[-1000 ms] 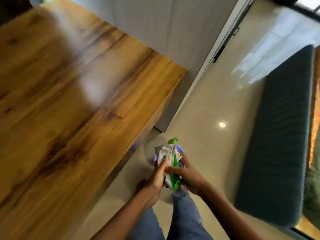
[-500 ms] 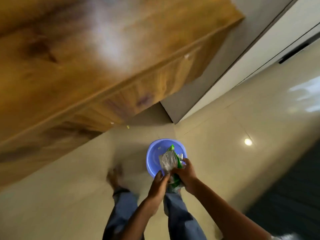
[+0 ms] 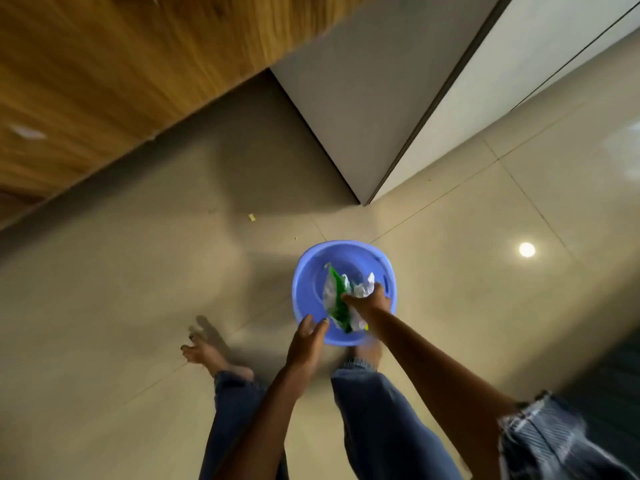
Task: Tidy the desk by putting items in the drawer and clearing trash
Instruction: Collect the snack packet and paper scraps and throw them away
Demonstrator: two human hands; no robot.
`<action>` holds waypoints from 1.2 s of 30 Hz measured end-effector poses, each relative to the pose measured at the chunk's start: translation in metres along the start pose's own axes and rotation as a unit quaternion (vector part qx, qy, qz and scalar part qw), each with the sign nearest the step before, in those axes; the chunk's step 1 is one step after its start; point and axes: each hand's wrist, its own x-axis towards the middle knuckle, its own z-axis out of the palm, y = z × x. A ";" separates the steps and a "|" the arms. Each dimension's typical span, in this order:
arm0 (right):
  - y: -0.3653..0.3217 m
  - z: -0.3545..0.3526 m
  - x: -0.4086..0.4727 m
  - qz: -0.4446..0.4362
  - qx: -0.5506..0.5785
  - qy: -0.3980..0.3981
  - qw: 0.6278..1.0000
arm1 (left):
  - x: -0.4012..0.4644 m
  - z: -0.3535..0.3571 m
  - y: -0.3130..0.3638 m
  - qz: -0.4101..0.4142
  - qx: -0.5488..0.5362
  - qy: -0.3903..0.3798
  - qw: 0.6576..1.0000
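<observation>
My right hand (image 3: 367,301) reaches out toward twelve o'clock, fingers curled tight around a crumpled wrapper (image 3: 341,296). My left hand (image 3: 306,344) hangs at its seven o'clock, fingers relaxed, holding nothing, forearm angled up from below.

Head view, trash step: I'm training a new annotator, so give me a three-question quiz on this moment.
1. True or false: the right hand grips the crumpled green-and-white wrapper.
2. Over what does the wrapper hang? A) the wooden desk B) the round blue plastic tub C) bare floor
3. Fill in: the left hand, fingers relaxed, holds ____.

Key: 1 true; 2 B; 3 nothing
</observation>
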 end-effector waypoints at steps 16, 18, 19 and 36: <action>-0.020 -0.069 -0.163 -0.220 -0.050 0.057 0.972 | -0.131 -0.017 0.068 0.110 0.096 0.044 0.988; -0.033 -0.078 -0.206 -0.285 -0.028 0.050 0.957 | -0.168 -0.028 0.087 0.158 0.113 0.053 0.979; -0.045 -0.080 -0.232 -0.313 -0.017 0.043 0.949 | -0.188 -0.037 0.098 0.185 0.128 0.039 0.974; -0.235 -0.026 -0.521 -0.632 -0.020 -0.037 0.774 | -0.415 -0.236 0.197 0.489 -0.055 0.235 0.838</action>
